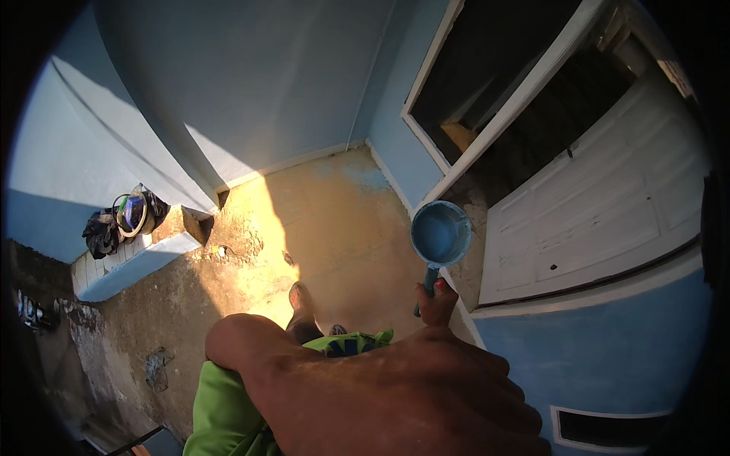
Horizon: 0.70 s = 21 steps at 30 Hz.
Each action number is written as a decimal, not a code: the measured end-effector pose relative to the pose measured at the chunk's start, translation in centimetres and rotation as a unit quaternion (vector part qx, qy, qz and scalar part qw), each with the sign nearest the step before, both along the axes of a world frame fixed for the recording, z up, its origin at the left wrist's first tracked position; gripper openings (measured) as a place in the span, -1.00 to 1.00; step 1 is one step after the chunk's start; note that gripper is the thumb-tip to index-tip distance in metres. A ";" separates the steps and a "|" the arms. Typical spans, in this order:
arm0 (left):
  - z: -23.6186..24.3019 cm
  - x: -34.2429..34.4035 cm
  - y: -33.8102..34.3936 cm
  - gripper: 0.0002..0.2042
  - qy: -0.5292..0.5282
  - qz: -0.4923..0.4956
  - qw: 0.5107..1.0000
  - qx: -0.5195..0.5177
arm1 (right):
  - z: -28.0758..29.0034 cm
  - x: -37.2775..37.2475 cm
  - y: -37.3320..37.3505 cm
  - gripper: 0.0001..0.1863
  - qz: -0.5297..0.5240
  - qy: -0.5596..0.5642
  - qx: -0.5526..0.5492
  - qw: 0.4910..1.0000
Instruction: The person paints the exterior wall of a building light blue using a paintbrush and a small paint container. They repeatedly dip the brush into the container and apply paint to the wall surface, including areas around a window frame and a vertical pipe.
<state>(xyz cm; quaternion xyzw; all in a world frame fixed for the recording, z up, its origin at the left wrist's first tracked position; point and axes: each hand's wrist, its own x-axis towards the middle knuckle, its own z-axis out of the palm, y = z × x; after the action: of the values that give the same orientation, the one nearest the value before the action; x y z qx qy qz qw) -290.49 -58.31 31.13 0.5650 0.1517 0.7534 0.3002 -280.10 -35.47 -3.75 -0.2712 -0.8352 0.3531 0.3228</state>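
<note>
A blue round dipper with a straight handle is held out over the floor near the wall on the right. My right hand grips its handle; only the fingers beside the handle show, one with a red patch at its tip. Whether there is liquid in the dipper, I cannot tell. Close to the camera, my left arm reaches across my body, and my left hand fills the lower middle with its fingers curled under. It hides my right wrist, and its own palm side is out of sight.
A low blue-and-white ledge at left carries a black bag and a pail-like container. The concrete floor is part sunlit. On the right are a white panelled door and a blue wall. My foot is below.
</note>
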 end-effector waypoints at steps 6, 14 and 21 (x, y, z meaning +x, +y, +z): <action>1.4 -13.5 1.6 -0.84 0.103 -0.056 0.993 0.020 | -1.2 -10.3 1.7 -0.64 -0.054 -0.027 -0.054 0.997; -9.5 -35.3 2.9 -0.68 0.114 0.270 0.902 -0.317 | -0.3 -24.6 3.1 -0.66 -0.084 0.007 -0.059 0.995; -31.3 -42.4 12.7 -0.63 -0.013 0.107 0.816 -0.567 | -0.4 -36.2 4.7 -0.63 -0.070 -0.031 0.010 0.997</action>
<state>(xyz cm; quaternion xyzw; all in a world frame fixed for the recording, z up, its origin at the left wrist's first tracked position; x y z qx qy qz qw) -332.93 -45.64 -0.14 0.2647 0.6076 0.5686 0.4873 -316.29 -30.75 -4.16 -0.3372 -0.8271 0.3127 0.3231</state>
